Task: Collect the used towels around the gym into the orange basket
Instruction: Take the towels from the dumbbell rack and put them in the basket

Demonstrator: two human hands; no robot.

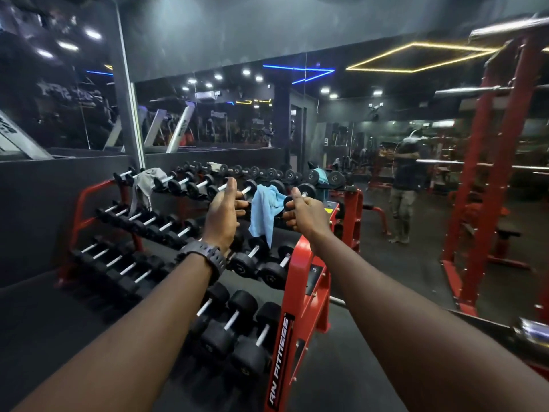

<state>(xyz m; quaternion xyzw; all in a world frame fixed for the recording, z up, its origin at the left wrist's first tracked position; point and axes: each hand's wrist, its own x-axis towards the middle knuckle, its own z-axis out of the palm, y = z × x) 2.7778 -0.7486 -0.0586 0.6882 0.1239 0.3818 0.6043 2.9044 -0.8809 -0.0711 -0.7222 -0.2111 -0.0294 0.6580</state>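
A light blue towel (265,212) hangs over a dumbbell on the top tier of the red dumbbell rack (300,281). A grey towel (146,185) is draped over dumbbells at the rack's far left end. Both my arms reach forward. My left hand (223,215) is just left of the blue towel, fingers relaxed and holding nothing. My right hand (300,212) is just right of the towel with loosely curled fingers, near its edge; contact is unclear. The orange basket is not in view.
Three tiers of black dumbbells (234,331) fill the rack. A mirror wall (386,129) behind reflects the room and a person. A red power rack (487,179) with a barbell stands at the right. Dark rubber floor lies between.
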